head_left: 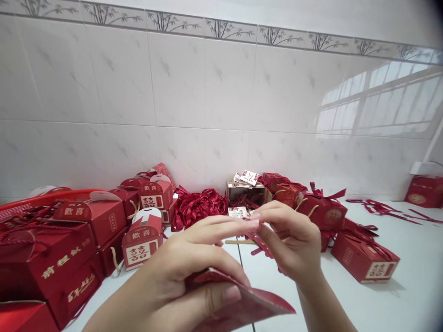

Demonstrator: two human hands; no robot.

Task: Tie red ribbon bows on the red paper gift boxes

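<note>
My left hand (pixel 194 267) is closed round a red folded paper piece (pixel 242 306) at the bottom middle, its thumb on the near face. The piece's curved edge points right. My right hand (pixel 290 240) is raised just right of it, thumb and fingers pinched together near the left fingertips. Whatever lies between those fingers is too small to make out. Behind the hands, a white printed card (pixel 237 212) lies in front of a small box (pixel 230 191) topped with a stack of cards (pixel 249 177).
Red gift boxes (pixel 143 240) and a red basket (pixel 62 196) crowd the left. A heap of red ribbons (pixel 200 207) lies by the tiled wall. More boxes with bows (pixel 367 256) stand at right, with loose ribbons (pixel 384 207) behind them.
</note>
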